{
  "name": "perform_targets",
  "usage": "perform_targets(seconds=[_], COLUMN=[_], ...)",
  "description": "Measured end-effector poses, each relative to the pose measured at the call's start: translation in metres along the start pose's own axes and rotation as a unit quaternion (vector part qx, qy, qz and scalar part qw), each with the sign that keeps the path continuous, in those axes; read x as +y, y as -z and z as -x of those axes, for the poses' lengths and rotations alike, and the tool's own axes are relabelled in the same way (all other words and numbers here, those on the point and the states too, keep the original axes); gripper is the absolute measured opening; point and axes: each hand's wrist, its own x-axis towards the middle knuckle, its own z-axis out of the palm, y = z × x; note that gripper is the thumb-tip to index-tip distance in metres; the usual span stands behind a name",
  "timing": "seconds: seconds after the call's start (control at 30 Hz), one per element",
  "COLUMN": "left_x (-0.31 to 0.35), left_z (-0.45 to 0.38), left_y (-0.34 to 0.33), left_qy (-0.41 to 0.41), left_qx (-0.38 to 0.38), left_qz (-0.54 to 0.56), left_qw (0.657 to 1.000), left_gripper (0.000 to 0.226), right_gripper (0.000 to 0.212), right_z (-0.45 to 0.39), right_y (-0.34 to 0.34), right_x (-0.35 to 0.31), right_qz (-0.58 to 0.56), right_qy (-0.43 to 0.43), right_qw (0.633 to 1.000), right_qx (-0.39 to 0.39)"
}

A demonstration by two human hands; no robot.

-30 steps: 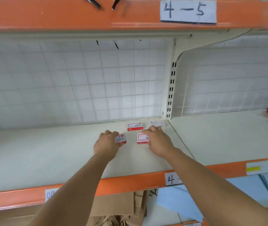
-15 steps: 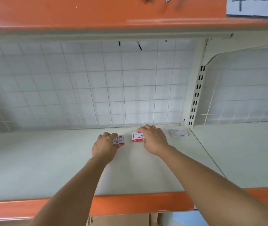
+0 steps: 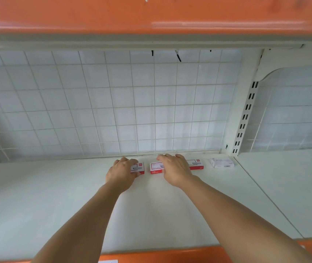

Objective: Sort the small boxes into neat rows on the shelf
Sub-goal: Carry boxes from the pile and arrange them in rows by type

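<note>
Several small boxes lie in a row near the back of the white shelf [image 3: 56,205]. My left hand [image 3: 122,171] grips the leftmost red-and-white box [image 3: 139,168], its fingers curled over the far side. My right hand [image 3: 176,169] holds the second red-and-white box [image 3: 156,168] from the right, fingers over its top. A third red-and-white box [image 3: 196,164] shows just past my right hand. At the right end lies a white staples box [image 3: 221,162].
A white wire grid [image 3: 113,111] backs the shelf. A slotted upright post [image 3: 246,118] stands right of the boxes, with a neighbouring shelf bay [image 3: 288,186] beyond it. An orange upper shelf edge [image 3: 151,14] overhangs, and an orange front lip [image 3: 161,255] runs below.
Both hands have pushed their boxes further back toward the wire grid, level with the third red box and the white box. The camera has come closer and turned left.
</note>
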Motion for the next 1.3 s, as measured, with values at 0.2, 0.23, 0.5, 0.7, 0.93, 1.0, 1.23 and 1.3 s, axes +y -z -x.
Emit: perform_targets(seconds=[0.2, 0.23, 0.5, 0.7, 0.93, 1.0, 1.23, 1.3], left_x=[-0.004, -0.004, -0.003, 0.005, 0.015, 0.015, 0.014, 0.014], left_z=[-0.004, -0.006, -0.014, -0.017, -0.018, -0.017, -0.002, 0.004], left_y=[-0.001, -0.001, -0.003, 0.000, -0.001, -0.001, 0.002, 0.003], left_qy=[-0.017, -0.017, -0.028, -0.048, -0.059, -0.059, -0.064, -0.070], left_qx=[-0.010, -0.011, -0.023, -0.030, -0.034, -0.029, 0.035, 0.047], left_qz=[0.014, 0.015, 0.022, 0.002, 0.005, -0.002, 0.000, 0.003], left_qw=[1.000, 1.000, 0.999, 0.998, 0.998, 0.998, 0.997, 0.996], left_gripper=[0.042, 0.043, 0.046, 0.060, 0.045, 0.048, 0.051, 0.048], right_gripper=[0.045, 0.045, 0.042, 0.057, 0.060, 0.059, 0.050, 0.041], right_z=[-0.005, -0.005, -0.008, -0.005, 0.011, 0.015, 0.033, 0.041], right_y=[-0.004, -0.004, -0.001, 0.022, 0.020, 0.019, 0.028, 0.030], right_x=[-0.009, -0.010, -0.006, 0.029, 0.042, 0.042, 0.043, 0.040], right_qz=[-0.018, -0.020, -0.025, -0.003, 0.056, 0.048, -0.007, -0.042], right_qy=[-0.008, -0.007, -0.007, -0.068, -0.112, -0.119, -0.131, -0.125], right_qw=[1.000, 1.000, 0.999, 0.995, 0.986, 0.984, 0.986, 0.987], right_qx=[-0.003, -0.005, -0.028, -0.066, -0.113, -0.121, -0.104, -0.091])
